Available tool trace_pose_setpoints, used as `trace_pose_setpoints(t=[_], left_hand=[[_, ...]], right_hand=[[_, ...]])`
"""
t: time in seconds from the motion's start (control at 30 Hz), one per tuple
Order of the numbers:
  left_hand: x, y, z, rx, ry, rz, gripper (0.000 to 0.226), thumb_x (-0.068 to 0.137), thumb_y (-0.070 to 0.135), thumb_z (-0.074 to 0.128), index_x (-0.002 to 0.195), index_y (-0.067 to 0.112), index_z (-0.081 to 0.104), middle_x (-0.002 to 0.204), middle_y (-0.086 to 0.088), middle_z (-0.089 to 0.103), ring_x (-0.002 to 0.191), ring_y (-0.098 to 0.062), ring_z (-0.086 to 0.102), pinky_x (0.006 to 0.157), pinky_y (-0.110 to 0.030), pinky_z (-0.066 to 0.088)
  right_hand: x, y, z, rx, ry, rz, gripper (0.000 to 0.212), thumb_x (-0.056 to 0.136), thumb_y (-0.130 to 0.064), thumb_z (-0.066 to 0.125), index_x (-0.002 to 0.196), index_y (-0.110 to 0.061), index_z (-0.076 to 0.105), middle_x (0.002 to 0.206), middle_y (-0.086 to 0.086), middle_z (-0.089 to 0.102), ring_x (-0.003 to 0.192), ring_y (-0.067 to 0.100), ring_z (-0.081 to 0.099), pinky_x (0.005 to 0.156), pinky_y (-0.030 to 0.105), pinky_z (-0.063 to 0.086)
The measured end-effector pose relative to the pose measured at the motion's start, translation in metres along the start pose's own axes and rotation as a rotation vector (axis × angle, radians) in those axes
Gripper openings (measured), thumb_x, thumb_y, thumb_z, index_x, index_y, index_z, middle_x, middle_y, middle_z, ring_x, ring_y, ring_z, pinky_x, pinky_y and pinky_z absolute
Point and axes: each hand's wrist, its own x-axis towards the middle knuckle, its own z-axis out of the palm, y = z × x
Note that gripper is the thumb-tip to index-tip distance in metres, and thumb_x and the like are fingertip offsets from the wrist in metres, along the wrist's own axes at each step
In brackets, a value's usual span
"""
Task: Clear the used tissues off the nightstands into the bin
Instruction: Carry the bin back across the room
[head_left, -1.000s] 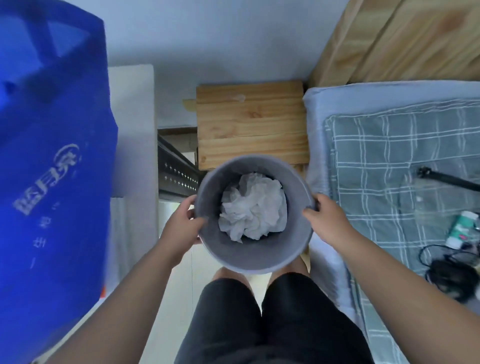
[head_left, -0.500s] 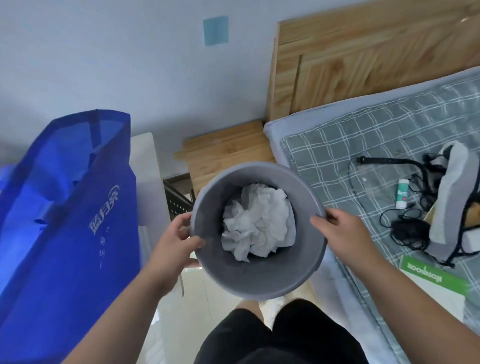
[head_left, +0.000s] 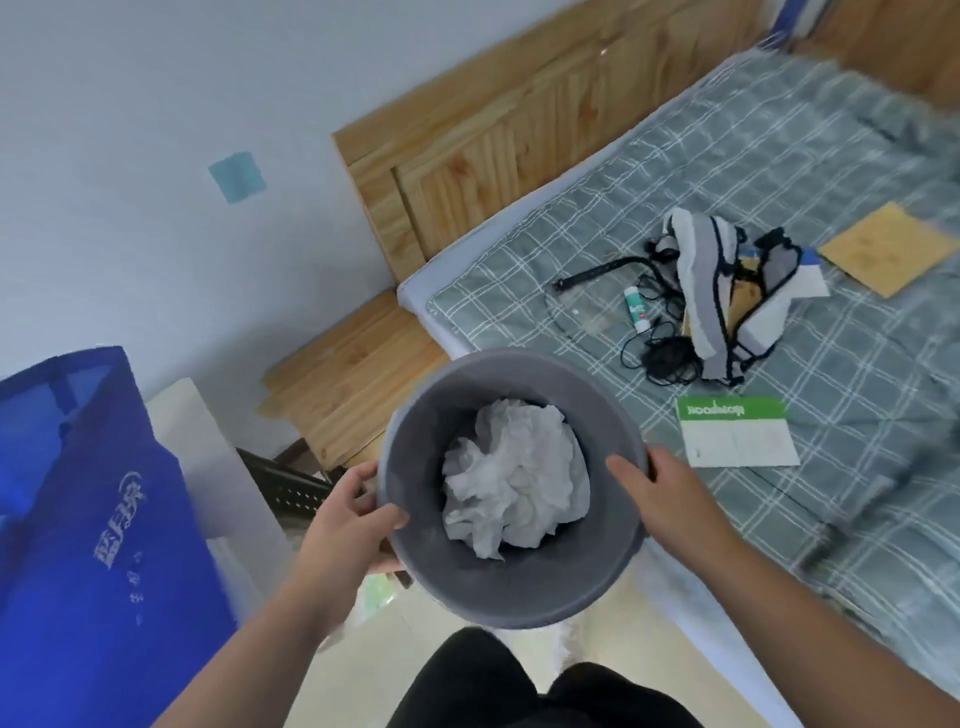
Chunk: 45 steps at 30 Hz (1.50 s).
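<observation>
Bin (head_left: 519, 587) gripped at the rim by both hands, tissues (head_left: 514, 473) inside.
Bed (head_left: 857, 415) to the right of the bin; blue bag (head_left: 93, 519) to its left; wooden nightstand (head_left: 353, 374) beyond it. Crumpled tissues lie at the bin's bottom. Left hand (head_left: 348, 514) clasps the left rim, thumb inside; right hand (head_left: 665, 493) clasps the right rim likewise.

Grey bin (head_left: 498, 587), white tissues (head_left: 514, 478), blue bag (head_left: 93, 519)
</observation>
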Motion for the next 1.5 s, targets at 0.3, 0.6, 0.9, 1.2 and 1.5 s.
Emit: trace_pose_setpoints(t=[0.3, 0.6, 0.9, 1.2, 1.5], left_hand=[[0.010, 0.001, 0.025, 0.242, -0.385, 0.006, 0.060, 0.078, 0.003, 0.074, 0.127, 0.036, 0.064, 0.111, -0.009, 0.083, 0.094, -0.039, 0.081, 0.070, -0.051, 0.068], [-0.061, -0.022, 0.116, 0.579, -0.805, 0.052, 0.051, 0.077, 0.007, 0.068, 0.108, 0.046, 0.072, 0.107, -0.006, 0.083, 0.092, -0.030, 0.081, 0.068, -0.044, 0.068], [-0.195, -0.109, 0.256, 0.896, -1.215, 0.101, 0.054, 0.073, 0.013, 0.070, 0.116, 0.045, 0.072, 0.108, -0.003, 0.082, 0.094, -0.028, 0.081, 0.070, -0.046, 0.067], [-0.364, -0.242, 0.368, 1.168, -1.452, 0.123, 0.058, 0.075, 0.013, 0.068, 0.123, 0.045, 0.070, 0.110, 0.001, 0.083, 0.097, -0.022, 0.081, 0.069, -0.041, 0.067], [-0.494, -0.316, 0.487, 1.247, -1.602, 0.175, 0.060, 0.072, 0.019, 0.072, 0.125, 0.049, 0.069, 0.117, 0.005, 0.081, 0.103, -0.021, 0.080, 0.072, -0.045, 0.068]], right_hand=[[-0.134, 0.076, 0.026, 0.158, 0.294, 0.306, 0.012, 0.092, -0.028, 0.057, 0.087, -0.019, 0.064, 0.081, 0.002, 0.071, 0.070, 0.019, 0.065, 0.054, 0.031, 0.043], [-0.333, 0.138, 0.046, 0.463, 0.686, 0.559, 0.015, 0.092, -0.019, 0.054, 0.083, -0.008, 0.055, 0.076, 0.002, 0.059, 0.065, 0.019, 0.050, 0.058, 0.033, 0.037], [-0.525, 0.238, 0.082, 0.712, 1.063, 0.794, 0.013, 0.091, -0.022, 0.054, 0.082, -0.016, 0.061, 0.063, -0.009, 0.060, 0.052, 0.010, 0.047, 0.047, 0.022, 0.038], [-0.690, 0.350, 0.108, 0.925, 1.270, 0.974, 0.016, 0.092, -0.022, 0.053, 0.090, -0.016, 0.067, 0.077, 0.007, 0.073, 0.058, 0.015, 0.057, 0.049, 0.026, 0.044], [-0.802, 0.438, 0.049, 0.963, 1.443, 1.023, 0.014, 0.088, -0.020, 0.053, 0.076, -0.015, 0.055, 0.052, -0.014, 0.053, 0.041, 0.004, 0.042, 0.038, 0.014, 0.034]])
